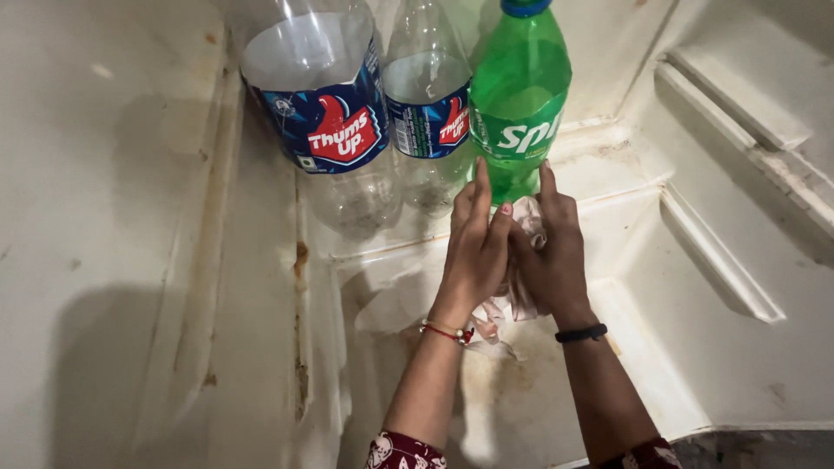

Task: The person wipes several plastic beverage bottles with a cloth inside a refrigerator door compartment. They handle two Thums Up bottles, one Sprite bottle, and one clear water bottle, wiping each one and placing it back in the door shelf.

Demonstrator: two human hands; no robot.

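Your left hand and right hand pressed together around a crumpled whitish cloth, fingers closed on it. Most of the cloth sat between your palms, a tail hanging below your wrists. Your fingertips pointed at the green bottle, beside two clear bottles.

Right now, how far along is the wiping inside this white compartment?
Done: little that shows; rust-brown stains remain along the left seam and on the floor. In hand: both hands, left hand and right hand, press a crumpled cloth between them below the green bottle. Left: those stains, and the area behind the two clear bottles.
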